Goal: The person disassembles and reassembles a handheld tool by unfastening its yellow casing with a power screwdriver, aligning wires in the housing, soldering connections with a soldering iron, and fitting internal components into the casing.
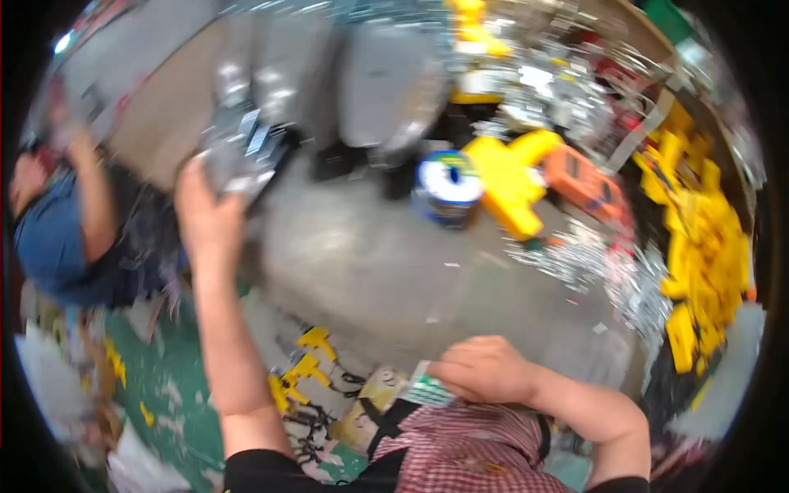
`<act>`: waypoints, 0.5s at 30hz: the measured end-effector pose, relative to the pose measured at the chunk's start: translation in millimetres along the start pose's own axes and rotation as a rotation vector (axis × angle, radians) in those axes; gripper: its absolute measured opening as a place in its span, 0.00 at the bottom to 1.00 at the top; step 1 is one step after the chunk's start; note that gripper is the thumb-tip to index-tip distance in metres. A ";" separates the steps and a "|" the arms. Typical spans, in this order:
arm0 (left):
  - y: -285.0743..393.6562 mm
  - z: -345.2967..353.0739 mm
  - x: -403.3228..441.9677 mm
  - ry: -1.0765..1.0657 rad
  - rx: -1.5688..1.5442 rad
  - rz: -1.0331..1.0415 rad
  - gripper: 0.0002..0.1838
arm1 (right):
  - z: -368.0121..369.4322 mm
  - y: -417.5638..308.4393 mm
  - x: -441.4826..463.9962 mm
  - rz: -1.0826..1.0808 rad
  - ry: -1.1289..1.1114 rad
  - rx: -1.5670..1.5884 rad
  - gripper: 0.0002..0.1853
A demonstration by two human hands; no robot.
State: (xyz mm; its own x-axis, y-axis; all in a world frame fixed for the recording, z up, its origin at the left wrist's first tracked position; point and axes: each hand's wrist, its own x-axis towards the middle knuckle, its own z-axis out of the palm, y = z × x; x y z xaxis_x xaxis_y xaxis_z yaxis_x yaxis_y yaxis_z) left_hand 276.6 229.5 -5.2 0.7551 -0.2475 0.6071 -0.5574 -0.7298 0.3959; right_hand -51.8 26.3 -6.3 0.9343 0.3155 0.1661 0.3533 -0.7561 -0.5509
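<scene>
My left hand point(212, 204) reaches out at the upper left, thumb and fingers around a shiny, clear-looking thing point(238, 156). Motion blurs it, so its kind is unclear. Close to my body, my right hand point(483, 370) is closed at the near edge of the grey table point(362, 255). A green-and-white patterned card point(429, 389) sticks out from under its curled fingers. On the table between the hands stand a solder wire spool point(449, 185), a yellow plastic gun-shaped housing point(508, 177) and an orange meter-like device point(582, 182).
Loose silvery metal parts point(567, 263) lie on the right of the table. Many yellow housings point(707, 246) are heaped beyond them. Yellow gun-shaped pieces with black cords point(304, 370) are below the table's near edge. Another person point(62, 230) sits at the left.
</scene>
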 end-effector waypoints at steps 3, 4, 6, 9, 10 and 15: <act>-34.9 11.8 13.4 0.015 -0.398 -0.062 0.27 | -27.4 -2.2 -32.0 0.000 0.171 -0.010 0.09; -36.2 12.0 10.4 0.090 -0.350 -0.085 0.26 | -42.8 0.3 -51.8 0.146 0.173 -0.170 0.10; -46.4 16.9 2.3 0.154 -0.486 -0.129 0.28 | -73.1 17.9 -88.0 0.472 0.384 -0.326 0.10; -9.1 7.4 -14.5 0.267 -0.602 -0.266 0.28 | -120.0 68.0 -149.9 0.990 0.844 -0.250 0.10; 6.2 8.8 -19.9 0.287 -0.689 -0.165 0.27 | -137.7 90.1 -173.4 1.028 0.780 -0.409 0.10; 32.1 35.6 -7.6 0.086 -0.628 -0.054 0.24 | -168.0 199.0 -241.6 1.009 0.777 -0.914 0.14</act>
State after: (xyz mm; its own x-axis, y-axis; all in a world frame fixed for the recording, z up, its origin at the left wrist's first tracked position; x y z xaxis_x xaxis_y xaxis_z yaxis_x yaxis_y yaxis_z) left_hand 265.3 185.3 -21.6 0.7721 -0.1491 0.6178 -0.6350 -0.2203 0.7404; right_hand -199.1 -296.7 -18.7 0.4873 -0.6599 0.5719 -0.7701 -0.6335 -0.0747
